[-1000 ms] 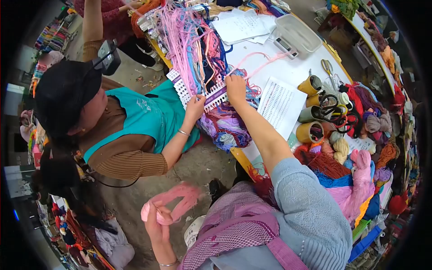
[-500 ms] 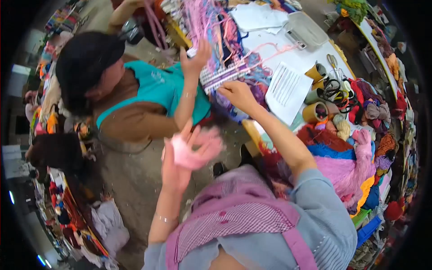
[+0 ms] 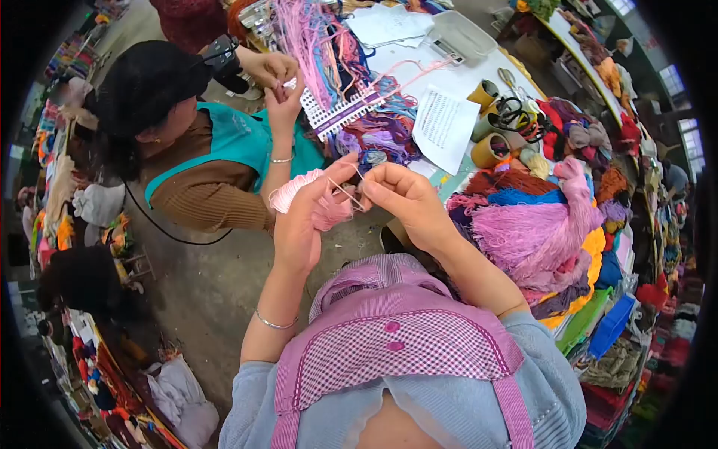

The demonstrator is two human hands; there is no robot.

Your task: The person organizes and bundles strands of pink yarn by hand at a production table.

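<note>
In the head view, my left hand [image 3: 305,221] is closed around a small hank of light pink yarn [image 3: 301,191], which lies across its palm and shows on both sides of the thumb. A strand of the pink yarn runs between the two hands. My right hand [image 3: 404,198], close beside it, pinches the strand between thumb and fingertips. Beyond them on the table, a white and purple card with rows of holes [image 3: 344,114] holds pink, blue and purple threads [image 3: 321,56].
A co-worker in a teal apron [image 3: 232,142] stands at the left, both hands raised near the card. On the white table [image 3: 404,63] are a printed sheet [image 3: 445,127], a plastic box [image 3: 464,37], scissors [image 3: 511,81], yarn cones [image 3: 490,150] and a pink yarn heap [image 3: 523,232].
My right hand has come back from the card to beside my left hand and now pinches a strand. My left fingers have closed more around the yarn. The co-worker's hands have come together.
</note>
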